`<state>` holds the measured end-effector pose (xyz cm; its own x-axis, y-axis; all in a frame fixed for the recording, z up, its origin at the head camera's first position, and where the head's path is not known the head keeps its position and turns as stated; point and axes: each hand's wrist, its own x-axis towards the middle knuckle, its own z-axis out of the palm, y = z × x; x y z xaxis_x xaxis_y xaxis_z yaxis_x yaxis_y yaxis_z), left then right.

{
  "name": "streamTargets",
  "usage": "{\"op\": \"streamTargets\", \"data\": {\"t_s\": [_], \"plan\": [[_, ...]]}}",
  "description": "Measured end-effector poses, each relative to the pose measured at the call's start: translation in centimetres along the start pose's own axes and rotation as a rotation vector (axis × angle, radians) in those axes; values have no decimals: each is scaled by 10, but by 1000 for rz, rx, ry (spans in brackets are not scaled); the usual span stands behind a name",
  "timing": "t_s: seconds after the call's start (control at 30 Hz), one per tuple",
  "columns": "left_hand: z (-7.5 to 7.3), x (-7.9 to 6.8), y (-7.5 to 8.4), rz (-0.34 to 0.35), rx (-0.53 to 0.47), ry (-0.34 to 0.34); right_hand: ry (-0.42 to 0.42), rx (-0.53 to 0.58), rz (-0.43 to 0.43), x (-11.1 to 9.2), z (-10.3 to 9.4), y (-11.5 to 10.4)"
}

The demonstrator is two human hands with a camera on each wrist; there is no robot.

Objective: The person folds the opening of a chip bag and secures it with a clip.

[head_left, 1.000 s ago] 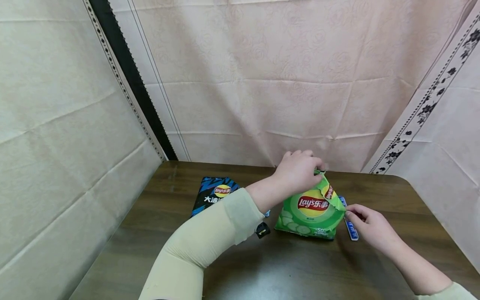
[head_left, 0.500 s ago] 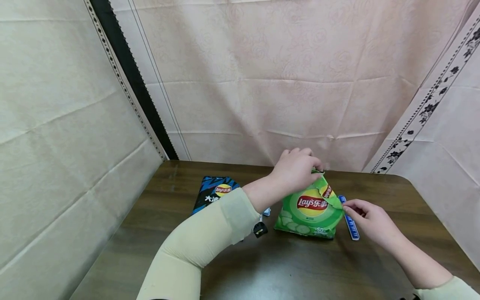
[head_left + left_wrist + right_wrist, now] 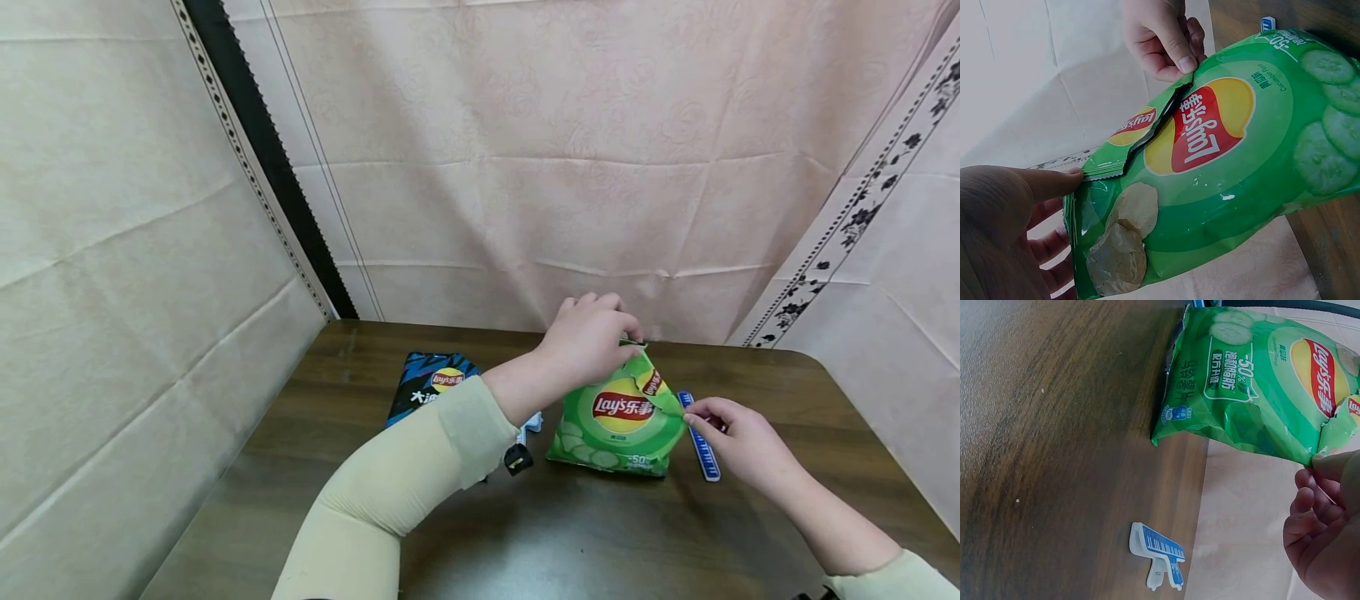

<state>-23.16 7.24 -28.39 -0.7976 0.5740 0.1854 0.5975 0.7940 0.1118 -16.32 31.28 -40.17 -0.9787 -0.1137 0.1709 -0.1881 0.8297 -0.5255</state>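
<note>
A green Lay's chip bag with cucumber slices printed on it stands on the table, its top corner folded down over the front. My left hand pinches the bag's top left edge; in the left wrist view the thumb of that hand lies on the front near the folded flap. My right hand pinches the bag's right side edge, where the fold ends. In the right wrist view, the thumb and fingers of this hand grip that edge. A blue and white bag clip lies on the table beside the bag.
To the left lies a dark blue and black Lay's bag, partly hidden by my left forearm. A small black object sits near my left sleeve. Pale cloth hangs behind the brown wooden table.
Both hands and the green bag have shifted very slightly to the left. Both grips stay on the bag, and its corner remains folded down.
</note>
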Motion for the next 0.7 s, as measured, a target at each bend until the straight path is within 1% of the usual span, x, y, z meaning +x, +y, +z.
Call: {"op": "streamTargets", "data": {"t_s": [0.3,0.5,0.7], "plan": [[1,0,-2,2,7,4,-30,-1,7,0,0,0],[1,0,-4,15,15,15,-49,-5,36,2,-5,5],[1,-1,-4,19,23,12,-67,-22,65,4,-10,10]]}}
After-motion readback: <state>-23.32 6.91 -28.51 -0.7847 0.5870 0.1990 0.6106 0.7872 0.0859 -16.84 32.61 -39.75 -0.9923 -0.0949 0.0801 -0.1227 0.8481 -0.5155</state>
